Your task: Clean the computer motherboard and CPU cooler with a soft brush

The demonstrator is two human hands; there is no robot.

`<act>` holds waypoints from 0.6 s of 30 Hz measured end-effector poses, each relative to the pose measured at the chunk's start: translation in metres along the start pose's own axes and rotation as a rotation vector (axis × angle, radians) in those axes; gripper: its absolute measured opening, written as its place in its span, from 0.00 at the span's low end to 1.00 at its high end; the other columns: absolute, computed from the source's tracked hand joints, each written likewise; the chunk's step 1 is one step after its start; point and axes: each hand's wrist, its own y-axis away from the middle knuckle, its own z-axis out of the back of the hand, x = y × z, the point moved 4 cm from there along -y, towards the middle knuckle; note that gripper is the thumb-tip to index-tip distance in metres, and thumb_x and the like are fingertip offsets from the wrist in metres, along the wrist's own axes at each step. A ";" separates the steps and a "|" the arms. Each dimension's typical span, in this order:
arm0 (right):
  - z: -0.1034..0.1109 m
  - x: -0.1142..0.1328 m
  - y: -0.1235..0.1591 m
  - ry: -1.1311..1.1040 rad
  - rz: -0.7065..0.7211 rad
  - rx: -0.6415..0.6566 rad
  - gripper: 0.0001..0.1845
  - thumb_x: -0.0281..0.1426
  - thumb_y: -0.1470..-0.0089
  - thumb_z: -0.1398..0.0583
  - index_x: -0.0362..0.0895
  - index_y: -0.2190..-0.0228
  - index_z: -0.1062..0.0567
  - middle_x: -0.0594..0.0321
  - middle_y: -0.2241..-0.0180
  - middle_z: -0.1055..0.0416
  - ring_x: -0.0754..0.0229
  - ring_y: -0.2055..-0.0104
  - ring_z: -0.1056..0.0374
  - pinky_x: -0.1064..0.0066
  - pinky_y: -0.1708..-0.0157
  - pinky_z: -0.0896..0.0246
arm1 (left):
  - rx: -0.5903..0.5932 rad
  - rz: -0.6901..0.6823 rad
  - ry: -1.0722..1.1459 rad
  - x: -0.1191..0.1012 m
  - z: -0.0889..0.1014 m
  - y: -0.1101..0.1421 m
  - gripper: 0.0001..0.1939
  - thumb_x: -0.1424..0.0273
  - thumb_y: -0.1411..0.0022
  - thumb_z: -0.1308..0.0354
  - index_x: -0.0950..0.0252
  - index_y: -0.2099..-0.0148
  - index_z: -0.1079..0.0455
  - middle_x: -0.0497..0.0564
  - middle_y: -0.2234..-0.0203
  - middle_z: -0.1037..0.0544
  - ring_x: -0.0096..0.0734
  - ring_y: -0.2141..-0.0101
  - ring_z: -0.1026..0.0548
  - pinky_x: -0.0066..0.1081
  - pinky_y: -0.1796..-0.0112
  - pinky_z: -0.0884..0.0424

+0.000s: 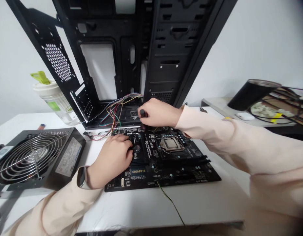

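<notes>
A black Gigabyte motherboard (pixel 141 160) lies flat on the table, with a bare processor (pixel 170 143) in its socket. My left hand (pixel 115 159) rests on the board's left part, fingers loosely bent and somewhat apart, holding nothing I can see. Over the board's far edge, my right hand (pixel 156 113) is closed around a dark upright handle, which looks like a screwdriver (pixel 142 113); its lower end is hidden. A bundle of thin coloured wires (pixel 114 114) hangs from the case to the board's far left. One green-yellow wire (pixel 169 198) trails off the near edge.
Behind the board stands an open black computer case (pixel 166 77). A power supply (pixel 70 157) with a fan grille sits at left. Beyond it is a clear bottle (pixel 56 101) with a green-tabbed lid. At right are a black cylinder (pixel 253 93) and tangled black cables (pixel 289 98).
</notes>
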 end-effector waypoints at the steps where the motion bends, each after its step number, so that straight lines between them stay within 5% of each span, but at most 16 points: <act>1: 0.000 -0.001 0.001 -0.058 -0.007 -0.012 0.08 0.25 0.53 0.42 0.40 0.73 0.21 0.63 0.77 0.27 0.64 0.74 0.35 0.73 0.70 0.42 | 0.002 0.001 -0.001 0.000 0.000 0.000 0.10 0.75 0.39 0.46 0.66 0.62 0.23 0.58 0.59 0.21 0.46 0.55 0.24 0.45 0.50 0.29; 7: 0.001 -0.008 0.005 -0.079 -0.028 -0.002 0.08 0.25 0.53 0.41 0.39 0.73 0.21 0.63 0.78 0.27 0.64 0.74 0.33 0.72 0.68 0.39 | 0.004 0.004 -0.011 0.000 0.000 0.000 0.10 0.74 0.39 0.46 0.65 0.61 0.23 0.58 0.58 0.22 0.48 0.54 0.25 0.46 0.50 0.29; 13: 0.052 -0.018 0.042 -0.327 -0.151 -0.410 0.06 0.29 0.54 0.39 0.42 0.73 0.21 0.66 0.76 0.27 0.62 0.72 0.32 0.70 0.70 0.39 | 0.010 0.004 -0.016 0.000 0.001 -0.001 0.11 0.74 0.39 0.46 0.66 0.61 0.22 0.58 0.56 0.22 0.48 0.54 0.24 0.47 0.50 0.28; 18: 0.050 -0.027 0.072 -0.318 -0.178 -0.223 0.06 0.25 0.58 0.41 0.43 0.80 0.23 0.69 0.85 0.33 0.66 0.80 0.38 0.73 0.77 0.45 | 0.016 0.003 -0.022 -0.001 0.000 -0.001 0.11 0.74 0.38 0.47 0.66 0.60 0.22 0.59 0.56 0.22 0.48 0.53 0.25 0.48 0.49 0.29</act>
